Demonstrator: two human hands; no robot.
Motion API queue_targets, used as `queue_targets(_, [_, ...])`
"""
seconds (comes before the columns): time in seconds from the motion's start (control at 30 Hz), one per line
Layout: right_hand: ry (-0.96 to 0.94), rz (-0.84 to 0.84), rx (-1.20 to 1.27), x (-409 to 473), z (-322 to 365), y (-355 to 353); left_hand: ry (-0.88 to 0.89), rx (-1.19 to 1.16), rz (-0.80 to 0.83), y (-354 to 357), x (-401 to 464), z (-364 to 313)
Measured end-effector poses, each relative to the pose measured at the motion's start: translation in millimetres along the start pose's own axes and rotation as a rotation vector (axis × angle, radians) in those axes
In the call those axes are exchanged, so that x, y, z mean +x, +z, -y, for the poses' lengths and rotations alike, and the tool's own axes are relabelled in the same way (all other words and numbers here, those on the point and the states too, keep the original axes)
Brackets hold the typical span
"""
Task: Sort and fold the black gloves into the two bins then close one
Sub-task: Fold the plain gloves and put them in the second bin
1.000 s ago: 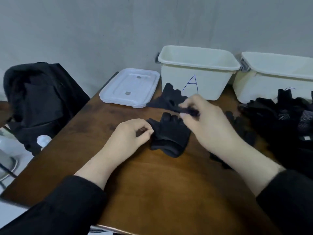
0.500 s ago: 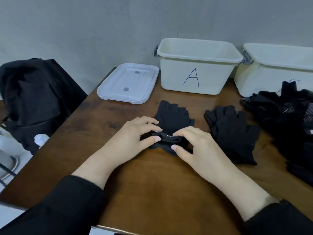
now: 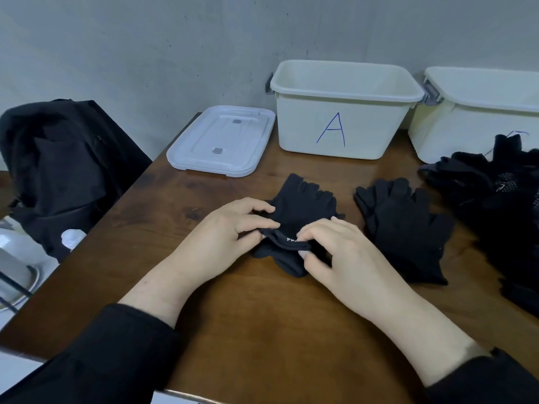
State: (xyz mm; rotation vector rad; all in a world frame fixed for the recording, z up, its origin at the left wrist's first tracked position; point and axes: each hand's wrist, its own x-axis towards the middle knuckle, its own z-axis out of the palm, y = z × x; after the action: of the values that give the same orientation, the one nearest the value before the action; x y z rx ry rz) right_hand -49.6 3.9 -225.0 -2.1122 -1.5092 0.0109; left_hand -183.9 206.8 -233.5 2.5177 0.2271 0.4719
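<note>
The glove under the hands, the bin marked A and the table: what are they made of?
Glove: soft knit fabric, apparently; matte, creasing.
Bin: cream plastic, smooth with a moulded rim.
Table: brown wood or wood-look laminate, glossy.

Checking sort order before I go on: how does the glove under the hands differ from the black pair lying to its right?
The fingerless glove is gripped at its cuff by the left hand and right hand; the full-finger pair lies untouched. The fingerless glove has short open finger stubs and white lettering on the cuff; the full-finger pair has long closed fingers and no lettering that shows. Both are black and lie on the table, outside bin A.
</note>
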Motion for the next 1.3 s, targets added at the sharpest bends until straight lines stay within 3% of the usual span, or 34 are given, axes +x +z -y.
queue_targets(0.13, [0.065, 0.132, 0.024, -3, 6, -5, -0.071, -0.122, 0.111, -7, -2, -3])
queue_targets(0.3, [0.033, 0.138, -0.101, -3, 7, -2, -0.109, -0.231, -0.121, -11, -4, -3])
queue_targets(0.4, [0.036, 0.074, -0.107, -3, 6, -4, -0.074, -0.194, -0.066, -13, -5, -7])
queue_targets(0.53, [0.116, 0.025, 0.106, -4, 4, -12, 0.074, 0.076, 0.155, -1, -3, -15])
queue_targets(0.63, [0.156, 0.067, 0.268, -8, -1, -19, 0.106, 0.057, 0.1, 6, -1, -19])
queue_targets(0.8, [0.201, 0.288, 0.453, -12, -11, -35, -0.136, -0.123, 0.061, 12, -1, -28])
queue_targets(1.07, [0.361, -0.039, 0.426, -3, -15, -19, -0.345, -0.484, -0.119, 17, 16, -40])
queue_targets(1.3, [0.396, -0.148, 0.179, 2, -18, -13, -0.407, -0.408, -0.162, 26, 28, -39])
